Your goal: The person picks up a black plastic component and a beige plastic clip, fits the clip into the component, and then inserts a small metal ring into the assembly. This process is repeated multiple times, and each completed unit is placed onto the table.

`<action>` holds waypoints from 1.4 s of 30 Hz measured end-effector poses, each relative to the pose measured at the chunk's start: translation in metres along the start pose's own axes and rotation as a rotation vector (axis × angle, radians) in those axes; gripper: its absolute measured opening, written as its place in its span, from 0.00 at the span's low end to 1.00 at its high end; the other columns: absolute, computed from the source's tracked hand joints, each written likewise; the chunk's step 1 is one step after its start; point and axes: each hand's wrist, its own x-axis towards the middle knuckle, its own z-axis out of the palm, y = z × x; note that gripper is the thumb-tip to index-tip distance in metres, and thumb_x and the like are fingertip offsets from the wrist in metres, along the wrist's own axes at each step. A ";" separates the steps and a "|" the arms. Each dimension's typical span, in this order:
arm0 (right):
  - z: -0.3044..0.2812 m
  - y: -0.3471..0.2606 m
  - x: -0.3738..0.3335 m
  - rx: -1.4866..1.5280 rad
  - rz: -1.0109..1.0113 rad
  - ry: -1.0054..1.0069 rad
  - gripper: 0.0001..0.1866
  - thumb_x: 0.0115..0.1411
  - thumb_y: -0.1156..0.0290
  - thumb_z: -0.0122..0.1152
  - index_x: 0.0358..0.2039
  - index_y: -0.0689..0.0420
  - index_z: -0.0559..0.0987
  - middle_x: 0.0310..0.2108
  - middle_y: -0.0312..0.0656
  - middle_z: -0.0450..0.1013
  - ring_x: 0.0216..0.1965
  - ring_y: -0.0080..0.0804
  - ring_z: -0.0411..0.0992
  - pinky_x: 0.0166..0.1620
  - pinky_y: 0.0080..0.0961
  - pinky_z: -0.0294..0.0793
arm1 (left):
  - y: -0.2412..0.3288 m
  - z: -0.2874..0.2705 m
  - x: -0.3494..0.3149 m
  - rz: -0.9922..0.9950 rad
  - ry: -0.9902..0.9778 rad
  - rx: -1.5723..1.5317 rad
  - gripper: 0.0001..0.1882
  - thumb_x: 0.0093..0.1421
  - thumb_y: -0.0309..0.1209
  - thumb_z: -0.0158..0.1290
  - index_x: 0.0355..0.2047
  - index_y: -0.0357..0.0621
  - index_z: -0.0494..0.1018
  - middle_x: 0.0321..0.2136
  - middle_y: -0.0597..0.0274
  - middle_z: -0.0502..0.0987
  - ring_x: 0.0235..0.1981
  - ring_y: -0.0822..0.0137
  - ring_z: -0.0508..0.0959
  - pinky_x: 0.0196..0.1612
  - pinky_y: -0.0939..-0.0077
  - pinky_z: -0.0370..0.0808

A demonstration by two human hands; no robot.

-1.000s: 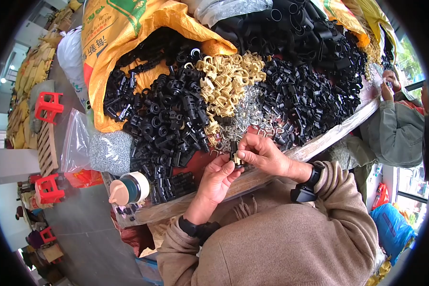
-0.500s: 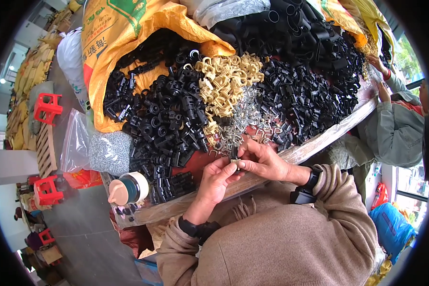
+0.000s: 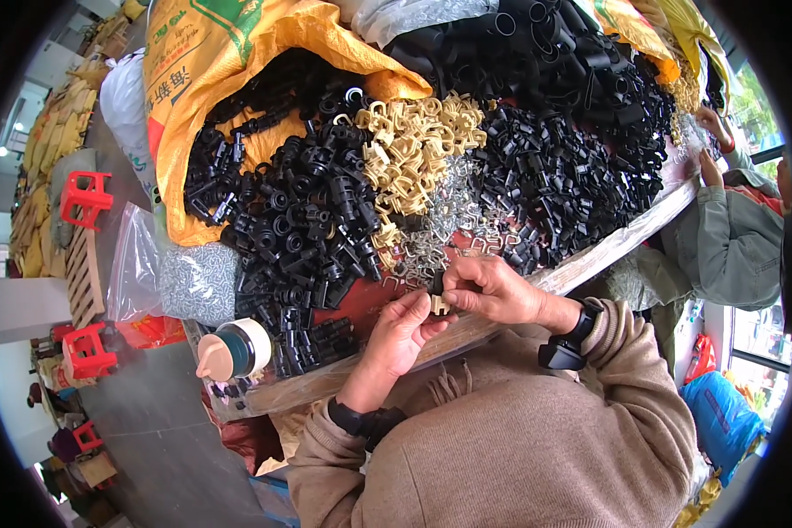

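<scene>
Hands meet at the table edge (image 3: 590, 264): I see the left hand (image 3: 402, 330) and right hand (image 3: 493, 289) both pinched shut on one small beige clip (image 3: 438, 304), caught between their fingertips with a dark piece just above it. Beyond the fingers lie loose metal springs (image 3: 440, 233), beige clips (image 3: 414, 150) and heaped black plastic fittings (image 3: 308, 229). I judge the risk plain: the clip is tiny and held only at the tips, so a slip could flick it off the edge below the fingers, or into the heap, lost.
</scene>
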 end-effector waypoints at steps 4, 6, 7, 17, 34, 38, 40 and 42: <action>0.003 0.007 0.000 0.231 0.108 -0.008 0.05 0.53 0.74 0.52 0.26 0.61 0.67 0.19 0.34 0.66 0.22 0.19 0.64 0.26 0.17 0.65 | 0.002 -0.002 0.001 -0.007 -0.029 0.011 0.13 0.56 0.34 0.46 0.37 0.38 0.68 0.32 0.61 0.73 0.31 0.65 0.75 0.32 0.85 0.73; 0.004 0.008 -0.001 0.328 0.157 -0.006 0.05 0.54 0.74 0.51 0.25 0.61 0.67 0.20 0.33 0.66 0.22 0.17 0.63 0.26 0.16 0.64 | 0.003 -0.002 0.002 -0.009 -0.032 0.003 0.13 0.56 0.34 0.46 0.37 0.38 0.68 0.32 0.61 0.73 0.31 0.65 0.75 0.32 0.85 0.73; 0.004 0.007 -0.001 0.319 0.159 -0.016 0.05 0.54 0.74 0.51 0.25 0.61 0.67 0.20 0.32 0.65 0.23 0.16 0.63 0.27 0.15 0.64 | 0.003 -0.003 0.002 -0.009 -0.037 -0.004 0.12 0.56 0.34 0.47 0.37 0.38 0.68 0.32 0.61 0.73 0.31 0.64 0.76 0.31 0.85 0.74; 0.001 0.000 -0.004 0.291 0.027 -0.006 0.07 0.56 0.72 0.50 0.25 0.62 0.67 0.20 0.32 0.63 0.23 0.15 0.60 0.26 0.14 0.63 | -0.002 -0.005 0.002 0.012 0.008 -0.071 0.11 0.55 0.32 0.48 0.36 0.38 0.68 0.31 0.59 0.74 0.29 0.62 0.76 0.29 0.83 0.75; 0.001 0.004 -0.004 -0.199 -0.212 0.022 0.06 0.49 0.75 0.55 0.28 0.58 0.68 0.23 0.40 0.63 0.25 0.34 0.67 0.28 0.25 0.66 | -0.001 0.001 0.002 0.054 0.025 -0.040 0.10 0.54 0.31 0.49 0.35 0.38 0.69 0.30 0.59 0.74 0.30 0.65 0.76 0.31 0.82 0.74; 0.003 0.004 -0.005 -0.173 -0.181 -0.017 0.07 0.48 0.76 0.55 0.28 0.58 0.69 0.24 0.41 0.63 0.26 0.37 0.66 0.28 0.27 0.67 | 0.000 0.000 0.000 0.036 0.030 -0.026 0.10 0.54 0.31 0.49 0.34 0.39 0.69 0.30 0.58 0.74 0.30 0.65 0.76 0.32 0.81 0.74; 0.005 0.002 -0.006 -0.265 -0.231 0.011 0.06 0.48 0.76 0.55 0.28 0.58 0.68 0.23 0.41 0.63 0.25 0.36 0.66 0.28 0.27 0.66 | -0.001 -0.001 -0.001 0.025 0.037 -0.032 0.09 0.54 0.30 0.49 0.34 0.39 0.69 0.29 0.58 0.74 0.29 0.64 0.76 0.32 0.81 0.74; 0.008 0.003 -0.008 -0.309 -0.254 0.024 0.06 0.48 0.76 0.55 0.28 0.58 0.68 0.23 0.40 0.63 0.25 0.36 0.66 0.28 0.27 0.66 | -0.001 -0.003 0.000 0.016 0.034 -0.053 0.09 0.54 0.30 0.49 0.34 0.39 0.69 0.29 0.58 0.74 0.29 0.63 0.76 0.32 0.80 0.75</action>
